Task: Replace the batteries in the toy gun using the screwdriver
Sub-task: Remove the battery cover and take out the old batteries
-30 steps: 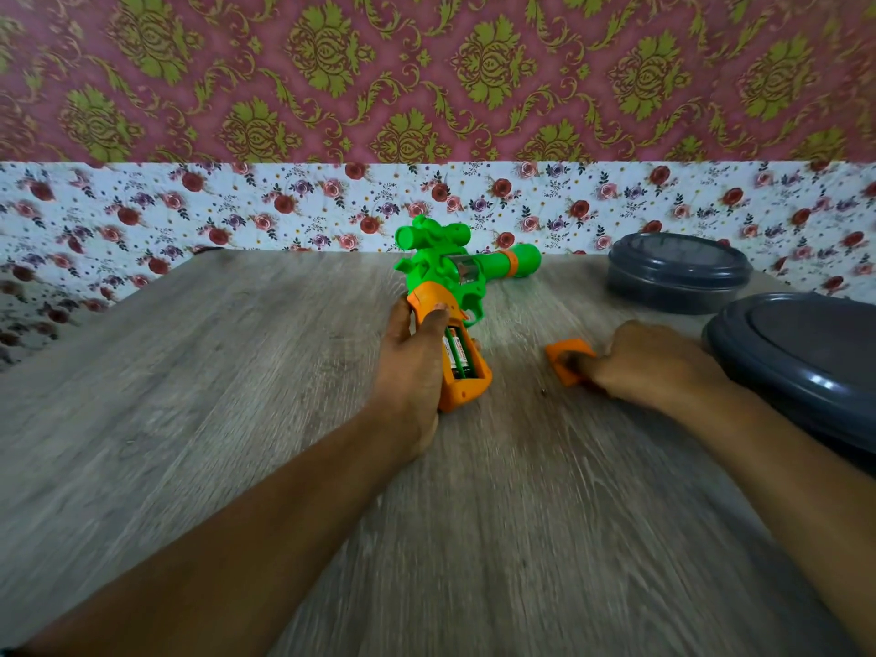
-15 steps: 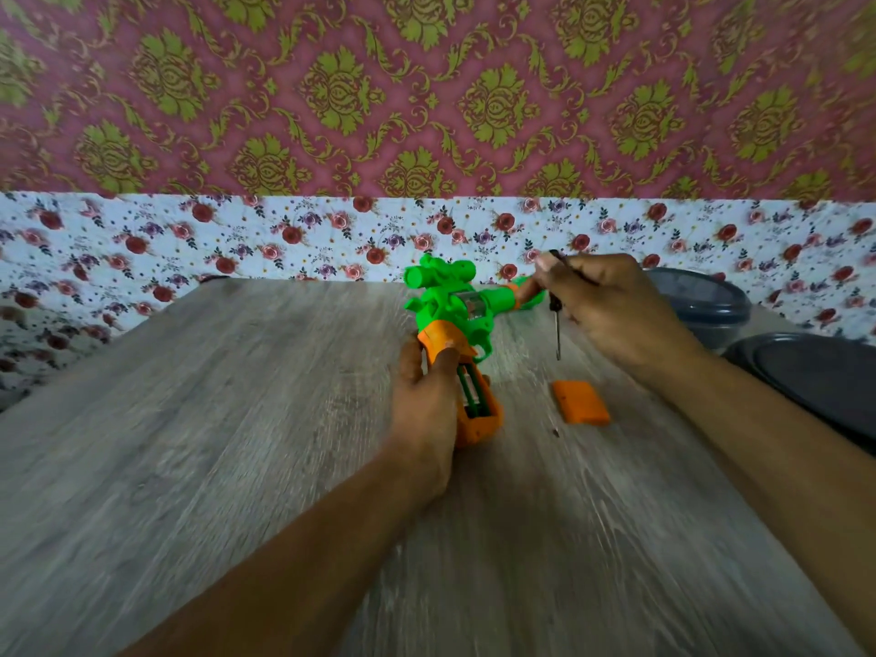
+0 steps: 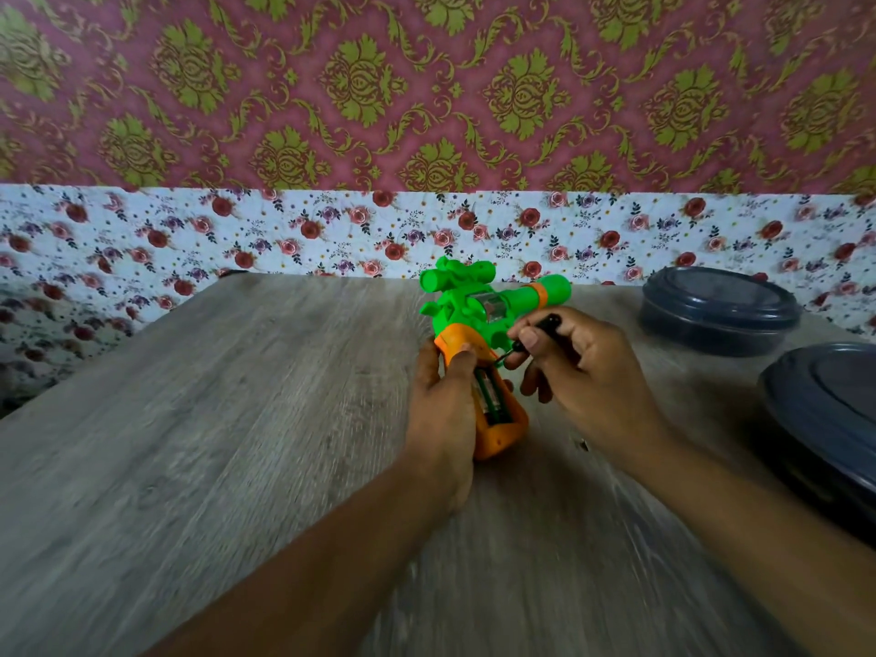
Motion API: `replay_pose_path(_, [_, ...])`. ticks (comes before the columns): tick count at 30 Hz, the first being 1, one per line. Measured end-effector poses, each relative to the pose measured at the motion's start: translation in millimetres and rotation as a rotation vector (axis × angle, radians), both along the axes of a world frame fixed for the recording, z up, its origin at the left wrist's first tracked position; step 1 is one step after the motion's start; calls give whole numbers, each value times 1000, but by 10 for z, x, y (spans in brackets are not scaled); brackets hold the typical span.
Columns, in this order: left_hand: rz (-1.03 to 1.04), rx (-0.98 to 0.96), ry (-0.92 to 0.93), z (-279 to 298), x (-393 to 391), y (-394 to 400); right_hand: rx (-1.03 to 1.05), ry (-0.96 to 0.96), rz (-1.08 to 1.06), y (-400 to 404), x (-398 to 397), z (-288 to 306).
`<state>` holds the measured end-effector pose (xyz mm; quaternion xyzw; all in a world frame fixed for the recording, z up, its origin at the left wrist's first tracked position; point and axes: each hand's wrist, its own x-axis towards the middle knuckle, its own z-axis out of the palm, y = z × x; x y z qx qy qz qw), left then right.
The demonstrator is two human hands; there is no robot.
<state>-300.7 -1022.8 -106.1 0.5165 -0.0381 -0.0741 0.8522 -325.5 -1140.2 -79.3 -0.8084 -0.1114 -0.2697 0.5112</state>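
Observation:
The green and orange toy gun lies on the wooden table, barrel pointing right. My left hand grips its orange handle from the left. The battery compartment in the handle is uncovered and batteries show inside. My right hand pinches a small black screwdriver, its tip angled down to the upper end of the compartment. The orange battery cover is hidden behind my right hand.
Two dark round lidded containers stand at the right: one at the back near the wall, a larger one at the table's right edge. Floral wallpaper backs the table. A tiny dark speck lies by my right wrist.
My right hand let go of the orange cover, lifted with the screwdriver, then came down so the tip meets the gun's handle. My left hand kept its grip on the handle.

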Motion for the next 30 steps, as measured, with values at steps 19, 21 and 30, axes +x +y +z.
replay_pose_path(19, [-19, -78, 53, 64, -15, 28, 185, 112, 150, -9, -44, 28])
replay_pose_path(21, [-26, -69, 57, 64, -17, 29, 175, 128, 153, -10, -55, 31])
replay_pose_path(30, [-27, -51, 65, 64, -27, 34, 125, 182, 154, -36, -72, 61])
